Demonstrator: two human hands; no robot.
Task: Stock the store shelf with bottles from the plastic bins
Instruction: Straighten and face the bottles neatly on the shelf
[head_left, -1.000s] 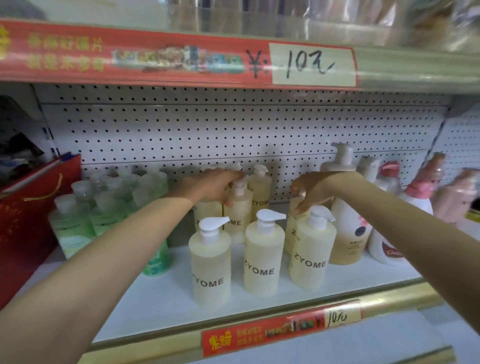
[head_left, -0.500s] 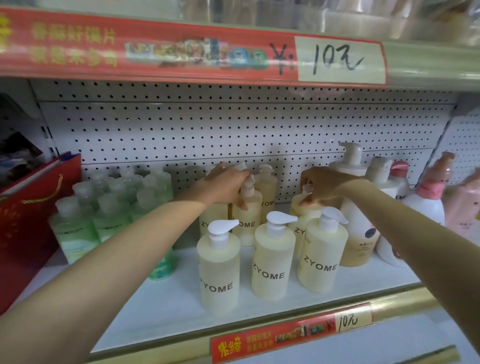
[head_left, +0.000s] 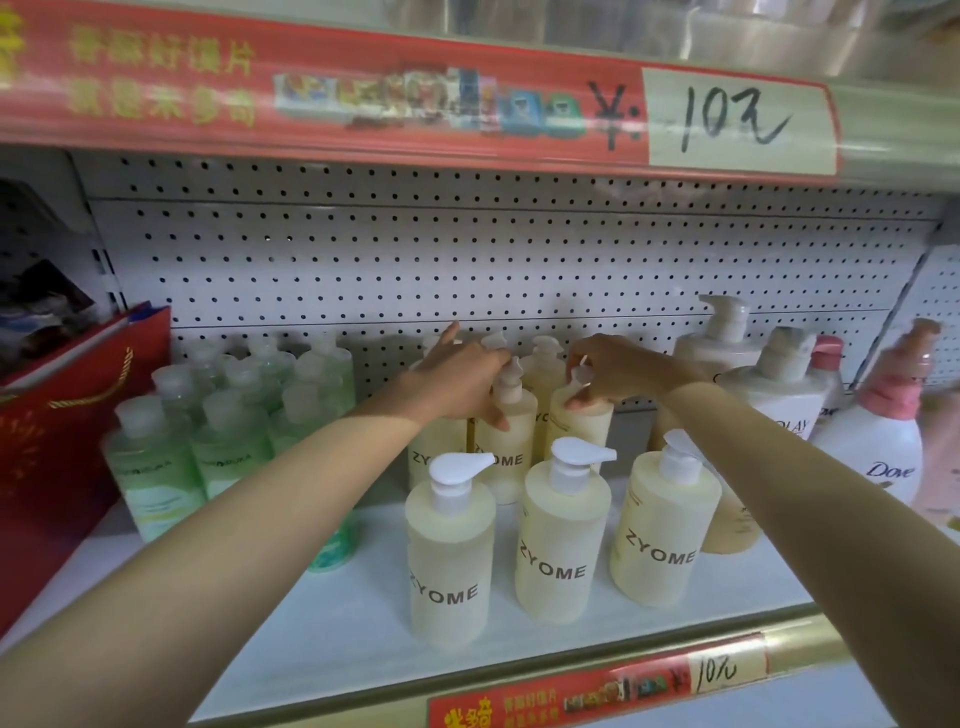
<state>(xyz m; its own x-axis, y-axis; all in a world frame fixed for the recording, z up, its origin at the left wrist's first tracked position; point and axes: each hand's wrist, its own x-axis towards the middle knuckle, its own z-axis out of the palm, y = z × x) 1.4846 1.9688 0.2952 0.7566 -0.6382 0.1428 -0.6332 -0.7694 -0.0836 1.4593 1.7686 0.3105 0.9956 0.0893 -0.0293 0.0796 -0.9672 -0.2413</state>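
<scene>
Yellowish pump bottles (head_left: 563, 545) already fill a good chunk of the white shelf (head_left: 337, 623), three up front and more behind. Left hand (head_left: 457, 384) grips one back bottle (head_left: 506, 447) at the neck, and right hand (head_left: 618, 369) pinches the pump of the neighbour bottle (head_left: 579, 426). Looks like mostly straightening rows at this point, though the bins aren't in view so I can't say what's left. Pegboard (head_left: 467, 249) behind, green bottles (head_left: 156, 467) to the left.

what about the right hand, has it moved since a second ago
Yes. The right hand has shifted left, away from the tall white pump bottle at the back.
</scene>
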